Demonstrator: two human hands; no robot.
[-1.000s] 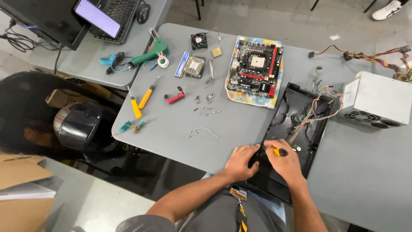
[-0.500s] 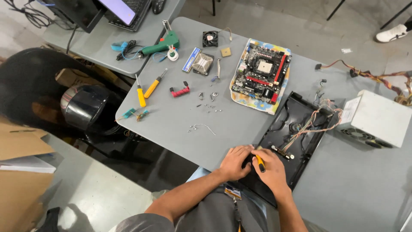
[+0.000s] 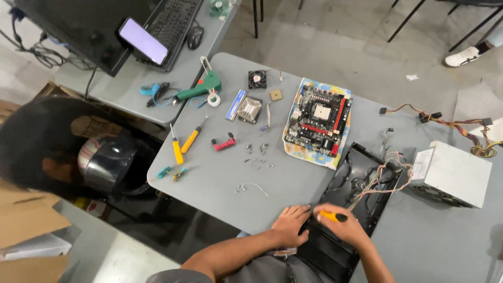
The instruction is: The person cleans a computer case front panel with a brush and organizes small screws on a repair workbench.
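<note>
Right hand [image 3: 350,229] closed with fingers pinching a yellow-handled screwdriver [image 3: 332,215], black tip end pointing right, over the near edge of the open black computer case [image 3: 361,183]. Left hand [image 3: 290,225] laid flat, fingers spread and pressed on the case's near-left corner, right at the edge of the grey bench [image 3: 220,178]. Best done, by the look of it, with the left palm kept heavy on the case to stop sliding, and the driver held square to the screw head, pushed down before turning; the screw itself hidden under the hands, so cannot tell its seat. Worth minding the loose bundle of coloured wires [image 3: 377,175] trailing inside the case just beyond the right hand, easy to snag with the shaft. Farther out: a motherboard [image 3: 318,119] on a patterned cloth, well apart from the case; a white power supply box [image 3: 453,173] just beside the case on the right. Small screws [image 3: 258,157] scattered mid-bench, spare yellow screwdrivers [image 3: 183,144] further left.
</note>
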